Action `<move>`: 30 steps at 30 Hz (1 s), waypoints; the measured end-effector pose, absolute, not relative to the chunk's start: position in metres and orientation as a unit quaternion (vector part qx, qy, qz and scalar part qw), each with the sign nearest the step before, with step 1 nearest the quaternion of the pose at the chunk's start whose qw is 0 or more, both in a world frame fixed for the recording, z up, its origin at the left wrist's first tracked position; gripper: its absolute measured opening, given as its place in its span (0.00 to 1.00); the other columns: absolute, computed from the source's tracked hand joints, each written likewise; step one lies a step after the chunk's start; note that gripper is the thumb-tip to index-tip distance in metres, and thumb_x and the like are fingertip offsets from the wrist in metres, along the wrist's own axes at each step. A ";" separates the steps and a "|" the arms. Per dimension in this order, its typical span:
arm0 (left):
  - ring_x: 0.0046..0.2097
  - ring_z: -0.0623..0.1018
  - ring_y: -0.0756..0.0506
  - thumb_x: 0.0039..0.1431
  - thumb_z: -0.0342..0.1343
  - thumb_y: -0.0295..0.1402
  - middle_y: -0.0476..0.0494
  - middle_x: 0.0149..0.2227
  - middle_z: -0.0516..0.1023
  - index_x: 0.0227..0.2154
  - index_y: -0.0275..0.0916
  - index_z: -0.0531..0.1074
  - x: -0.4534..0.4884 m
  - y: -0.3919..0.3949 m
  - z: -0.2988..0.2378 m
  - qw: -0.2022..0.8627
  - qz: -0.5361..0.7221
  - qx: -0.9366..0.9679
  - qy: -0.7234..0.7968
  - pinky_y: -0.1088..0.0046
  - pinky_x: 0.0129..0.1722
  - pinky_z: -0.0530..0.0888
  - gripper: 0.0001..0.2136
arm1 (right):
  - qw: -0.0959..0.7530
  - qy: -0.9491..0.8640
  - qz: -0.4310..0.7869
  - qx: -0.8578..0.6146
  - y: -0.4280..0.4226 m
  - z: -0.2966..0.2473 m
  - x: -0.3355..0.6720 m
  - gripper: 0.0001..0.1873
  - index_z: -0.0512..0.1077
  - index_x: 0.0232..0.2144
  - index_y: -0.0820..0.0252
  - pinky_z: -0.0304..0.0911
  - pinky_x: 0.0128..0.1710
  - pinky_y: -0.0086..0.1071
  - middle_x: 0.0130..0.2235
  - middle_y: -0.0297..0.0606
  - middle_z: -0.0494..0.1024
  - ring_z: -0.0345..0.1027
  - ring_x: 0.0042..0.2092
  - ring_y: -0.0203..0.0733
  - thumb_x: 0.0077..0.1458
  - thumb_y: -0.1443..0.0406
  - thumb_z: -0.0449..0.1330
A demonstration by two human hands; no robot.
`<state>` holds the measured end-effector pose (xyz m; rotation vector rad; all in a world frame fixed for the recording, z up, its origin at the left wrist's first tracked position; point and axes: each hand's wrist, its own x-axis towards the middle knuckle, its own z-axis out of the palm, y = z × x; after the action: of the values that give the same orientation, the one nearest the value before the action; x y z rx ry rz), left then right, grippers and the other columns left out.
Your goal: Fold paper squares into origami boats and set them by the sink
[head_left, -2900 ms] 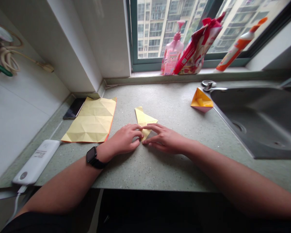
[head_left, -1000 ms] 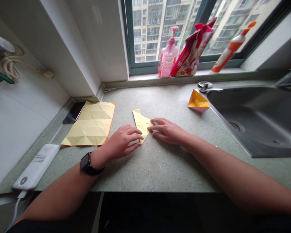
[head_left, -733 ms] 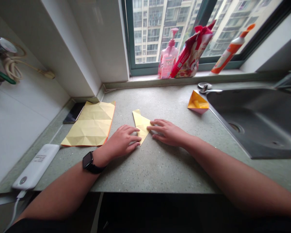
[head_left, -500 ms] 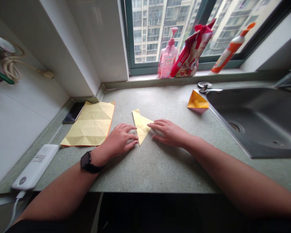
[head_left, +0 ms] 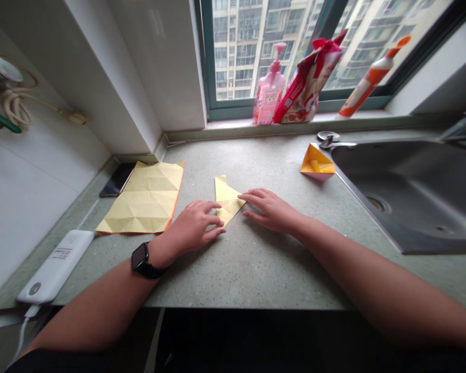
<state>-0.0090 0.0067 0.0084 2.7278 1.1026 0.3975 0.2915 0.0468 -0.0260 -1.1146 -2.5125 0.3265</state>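
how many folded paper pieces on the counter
3: a creased yellow sheet by the phone, a folded yellow triangle between the left hand and right hand, and a folded orange model beside the sink.

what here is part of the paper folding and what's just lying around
Part of it:
left hand, right hand, folded yellow paper, creased yellow sheet, folded paper model

Just lying about:
black phone, white power bank, pink pump bottle, scissors, steel sink
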 end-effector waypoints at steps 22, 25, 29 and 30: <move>0.52 0.79 0.32 0.75 0.57 0.42 0.29 0.54 0.79 0.54 0.35 0.79 -0.025 0.001 0.002 -0.025 0.049 0.861 0.506 0.53 0.52 0.79 0.17 | 0.268 -0.859 0.074 -0.430 0.053 -0.024 0.301 0.26 0.77 0.64 0.49 0.74 0.61 0.54 0.56 0.45 0.83 0.77 0.57 0.55 0.66 0.67 0.63; 0.57 0.78 0.32 0.75 0.57 0.43 0.29 0.59 0.78 0.59 0.36 0.77 -0.024 0.002 -0.001 0.001 0.069 0.870 0.488 0.52 0.58 0.77 0.18 | 0.256 -0.845 0.074 -0.463 0.065 -0.031 0.311 0.30 0.75 0.64 0.47 0.72 0.64 0.57 0.58 0.45 0.80 0.75 0.59 0.57 0.61 0.70 0.64; 0.62 0.78 0.32 0.78 0.53 0.43 0.30 0.62 0.78 0.61 0.37 0.76 -0.027 0.008 -0.003 0.014 0.089 0.879 0.468 0.51 0.63 0.76 0.19 | 0.238 -0.859 0.093 -0.443 0.068 -0.033 0.314 0.26 0.80 0.56 0.49 0.72 0.64 0.53 0.57 0.43 0.81 0.75 0.59 0.54 0.57 0.73 0.63; 0.63 0.78 0.33 0.78 0.52 0.43 0.30 0.63 0.78 0.61 0.37 0.76 -0.028 0.009 -0.003 0.018 0.089 0.879 0.469 0.51 0.64 0.75 0.19 | 0.231 -0.866 0.099 -0.432 0.067 -0.031 0.313 0.25 0.80 0.54 0.50 0.72 0.64 0.51 0.56 0.43 0.81 0.75 0.58 0.53 0.57 0.74 0.63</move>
<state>-0.0276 0.0095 -0.0029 2.7288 1.4560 0.2771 0.3131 0.0668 -0.0314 -1.1881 -2.3811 0.2735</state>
